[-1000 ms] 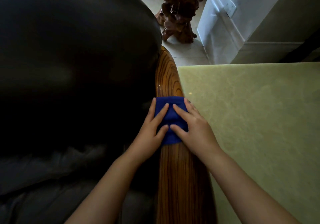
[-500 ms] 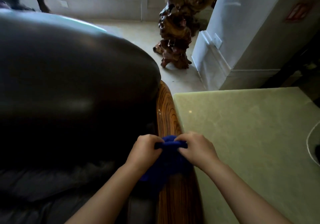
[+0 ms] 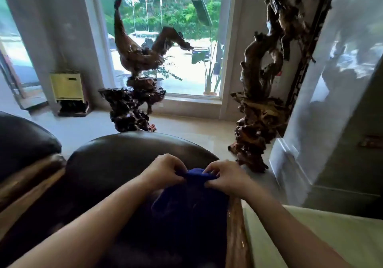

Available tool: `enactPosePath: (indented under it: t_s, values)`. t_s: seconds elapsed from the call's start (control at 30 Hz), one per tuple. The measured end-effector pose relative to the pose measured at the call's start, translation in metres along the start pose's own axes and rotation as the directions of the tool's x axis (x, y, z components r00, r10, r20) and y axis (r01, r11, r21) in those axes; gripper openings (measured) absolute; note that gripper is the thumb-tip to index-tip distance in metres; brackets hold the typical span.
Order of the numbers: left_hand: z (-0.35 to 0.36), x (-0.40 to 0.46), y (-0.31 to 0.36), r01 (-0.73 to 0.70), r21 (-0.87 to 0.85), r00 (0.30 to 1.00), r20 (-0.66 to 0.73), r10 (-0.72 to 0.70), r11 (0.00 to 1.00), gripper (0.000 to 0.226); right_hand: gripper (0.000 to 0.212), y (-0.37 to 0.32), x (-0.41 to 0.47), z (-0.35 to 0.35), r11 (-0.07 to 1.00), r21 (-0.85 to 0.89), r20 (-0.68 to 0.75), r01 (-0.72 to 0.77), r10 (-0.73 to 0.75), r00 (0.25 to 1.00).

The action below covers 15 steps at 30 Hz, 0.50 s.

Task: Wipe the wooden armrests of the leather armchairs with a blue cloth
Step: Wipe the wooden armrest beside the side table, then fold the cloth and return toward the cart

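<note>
A: What do the hands hold?

B: The left hand (image 3: 163, 171) and the right hand (image 3: 224, 177) each pinch the top edge of the cloth (image 3: 192, 193) between thumb and curled fingers. The two hands sit close together, nearly level, with a short span of blue fabric bunched between them.

A: Where does the cloth lie relative to the armchair (image 3: 116, 164)?

B: It is lifted in front of the dark leather backrest and hangs down from the hands. Its lower part falls in shadow over the seat side of the armrest (image 3: 236, 236); whether it touches the wood cannot be told.

A: And the armrest itself?

B: It is the glossy striped wooden rail on the armchair's right edge, running toward the viewer below the right forearm. A pale green tabletop (image 3: 310, 232) lies just beside it, on the side away from the seat.

A: What stands beyond the armchair?

B: Two dark root carvings on the floor: one (image 3: 134, 93) behind the backrest before the window (image 3: 165, 29), the other (image 3: 261, 106) to the backrest's right. A second leather chair (image 3: 22, 143) shows at the armchair's left.
</note>
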State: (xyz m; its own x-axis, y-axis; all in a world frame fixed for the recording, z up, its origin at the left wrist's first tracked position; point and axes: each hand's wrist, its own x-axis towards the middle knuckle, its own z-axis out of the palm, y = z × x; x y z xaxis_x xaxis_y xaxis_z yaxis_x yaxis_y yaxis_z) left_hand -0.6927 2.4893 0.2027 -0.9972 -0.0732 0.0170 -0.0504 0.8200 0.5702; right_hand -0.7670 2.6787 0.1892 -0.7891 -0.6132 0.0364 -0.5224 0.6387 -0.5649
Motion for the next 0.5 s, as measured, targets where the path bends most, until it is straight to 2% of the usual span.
enactPosePath:
  t_s: [0.23, 0.37, 0.5]
  values:
    - [-0.163, -0.125, 0.003, 0.042, 0.141, 0.984, -0.179, -0.016, 0.989, 0.016, 0.024, -0.194, -0.011, -0.023, 0.953, -0.089, -0.017, 0.288, -0.291, 0.957]
    - [-0.230, -0.209, -0.023, 0.071, 0.072, 0.970, -0.236, -0.053, 0.995, 0.013, 0.020, -0.299, -0.025, -0.004, 0.902, -0.124, 0.017, 0.414, -0.416, 0.909]
    - [-0.279, -0.297, -0.073, 0.120, 0.013, 0.962, -0.249, -0.113, 0.993, 0.015, 0.016, -0.396, -0.041, 0.043, 0.860, -0.127, 0.080, 0.494, -0.488, 0.869]
